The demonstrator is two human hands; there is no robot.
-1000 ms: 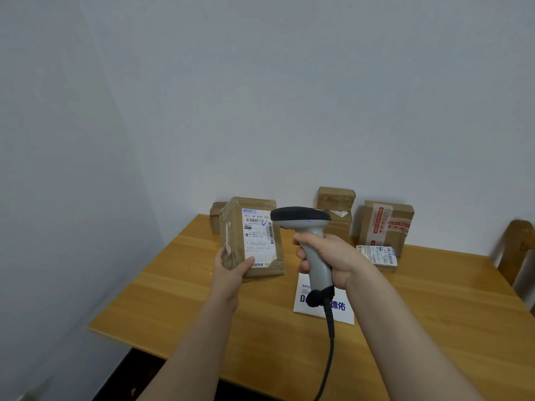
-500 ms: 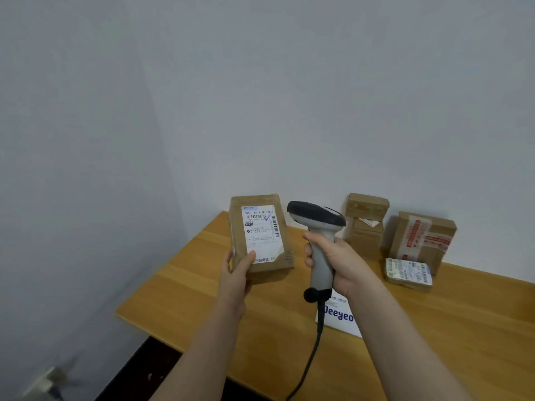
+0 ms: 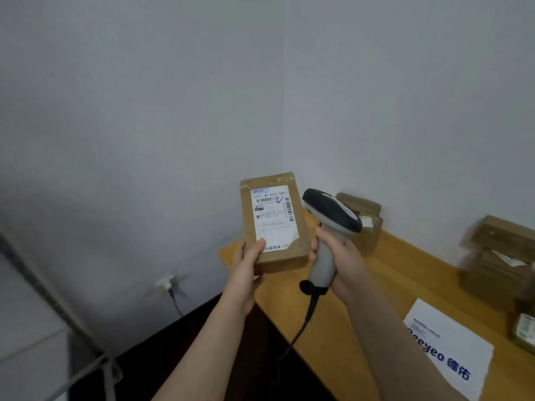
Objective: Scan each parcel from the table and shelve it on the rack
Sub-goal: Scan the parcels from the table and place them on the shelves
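My left hand (image 3: 248, 263) grips a flat brown cardboard parcel (image 3: 273, 224) by its lower left corner, the white shipping label facing me. The parcel is held upright in the air over the table's left corner. My right hand (image 3: 337, 254) is wrapped round the grey handle of a barcode scanner (image 3: 330, 224), just to the right of the parcel. The scanner's dark head sits level with the label and its black cable hangs down. Other brown parcels (image 3: 362, 215) (image 3: 498, 256) stand on the wooden table (image 3: 362, 308) by the wall.
A white sheet with blue print (image 3: 451, 348) lies on the table at lower right, with a small labelled packet (image 3: 525, 331) at the right edge. A wall socket with a plug (image 3: 166, 283) is low on the wall. A grey metal frame (image 3: 55, 305) crosses the lower left.
The view has swung left, so the table and its parcels now sit far right. Both hands have stayed together, with parcel and scanner held a little higher and closer.
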